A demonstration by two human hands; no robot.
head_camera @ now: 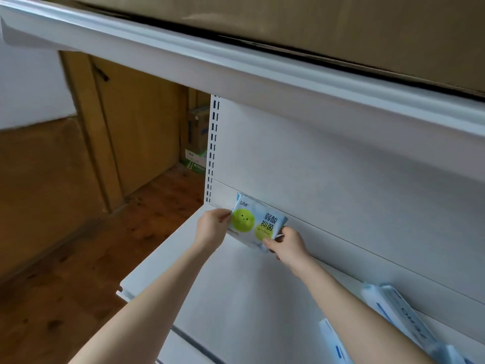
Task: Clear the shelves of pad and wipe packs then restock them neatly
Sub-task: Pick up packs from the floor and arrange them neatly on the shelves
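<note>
A light blue pack with two green circles and black characters stands upright at the far left back of the white shelf. My left hand grips its left edge. My right hand grips its lower right corner. The pack leans against the shelf's back panel. Several white and blue packs lie at the lower right of the same shelf, partly cut off by the frame.
Overhead runs another white shelf carrying a cardboard box. A slotted upright marks the shelf's left end. Beyond it are a wooden floor, brown cardboard panels and stacked boxes.
</note>
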